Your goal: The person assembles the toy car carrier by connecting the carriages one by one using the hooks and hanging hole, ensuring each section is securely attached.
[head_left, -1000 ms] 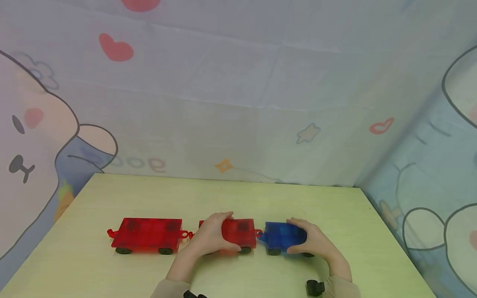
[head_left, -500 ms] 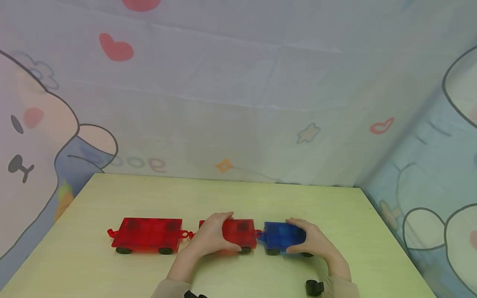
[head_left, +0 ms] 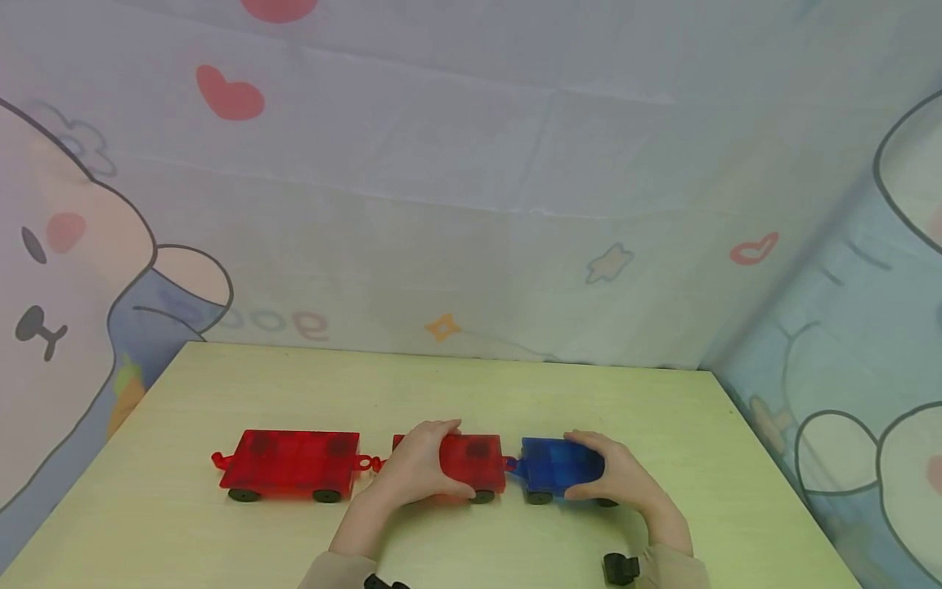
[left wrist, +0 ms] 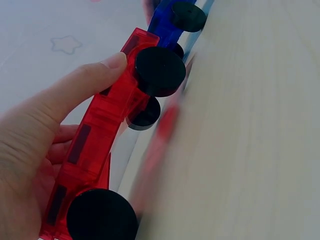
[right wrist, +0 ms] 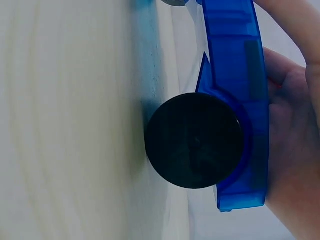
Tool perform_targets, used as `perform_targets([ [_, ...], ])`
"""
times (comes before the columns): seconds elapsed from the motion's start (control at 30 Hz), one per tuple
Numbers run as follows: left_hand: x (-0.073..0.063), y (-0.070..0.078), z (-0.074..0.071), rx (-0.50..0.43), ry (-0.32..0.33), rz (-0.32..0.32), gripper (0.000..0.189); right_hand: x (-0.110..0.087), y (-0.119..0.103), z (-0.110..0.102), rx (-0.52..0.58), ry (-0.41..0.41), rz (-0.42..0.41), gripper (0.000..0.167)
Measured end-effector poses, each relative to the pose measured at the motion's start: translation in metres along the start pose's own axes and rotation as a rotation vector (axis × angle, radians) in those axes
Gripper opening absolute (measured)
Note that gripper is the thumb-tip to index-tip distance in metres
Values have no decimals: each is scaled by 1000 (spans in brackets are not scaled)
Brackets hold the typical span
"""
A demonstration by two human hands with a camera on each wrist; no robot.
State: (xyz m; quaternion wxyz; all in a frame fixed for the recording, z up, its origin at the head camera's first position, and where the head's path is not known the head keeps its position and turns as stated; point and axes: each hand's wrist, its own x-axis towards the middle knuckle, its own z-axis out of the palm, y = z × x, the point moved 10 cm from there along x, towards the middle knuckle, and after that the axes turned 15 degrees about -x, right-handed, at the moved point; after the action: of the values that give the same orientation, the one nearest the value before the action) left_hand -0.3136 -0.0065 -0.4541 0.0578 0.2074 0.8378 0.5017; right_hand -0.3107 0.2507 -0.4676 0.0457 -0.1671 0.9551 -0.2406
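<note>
Two translucent red toy train cars and a blue one stand in a row on the table. The left hand [head_left: 415, 466] grips the middle red car [head_left: 474, 465] from above, thumb along its near side, as the left wrist view also shows with the black wheels [left wrist: 160, 71]. At the row's right, the right hand [head_left: 614, 473] holds the blue car [head_left: 561, 465] by its right end, fingers over the far side. The blue car's front coupling [head_left: 518, 466] overlaps the red car's ring in the head view. The left red car [head_left: 293, 464] stands untouched, its ring close to the middle car's hook.
The pale wooden table [head_left: 559, 401] reaches back to a printed cloth backdrop [head_left: 471, 204], with a second printed cloth [head_left: 846, 327] along the right. A black wrist device [head_left: 621, 568] is at the right sleeve.
The blue car and right hand have shifted very slightly left. The middle red car's right end sits a touch lower in the picture; the left red car has stayed put.
</note>
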Motion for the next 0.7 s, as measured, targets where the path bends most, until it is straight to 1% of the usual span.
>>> perform_targets([
  [0.17,-1,1,0,23,2,7,93,0,0,-1,-16,7,-5,87],
  [0.47,-1,2,0,38,4,1,92,1,1,-1,-2,9,-3,87],
  [0.7,-1,2,2,57,-14,-4,93,1,1,0,-3,3,-9,87],
])
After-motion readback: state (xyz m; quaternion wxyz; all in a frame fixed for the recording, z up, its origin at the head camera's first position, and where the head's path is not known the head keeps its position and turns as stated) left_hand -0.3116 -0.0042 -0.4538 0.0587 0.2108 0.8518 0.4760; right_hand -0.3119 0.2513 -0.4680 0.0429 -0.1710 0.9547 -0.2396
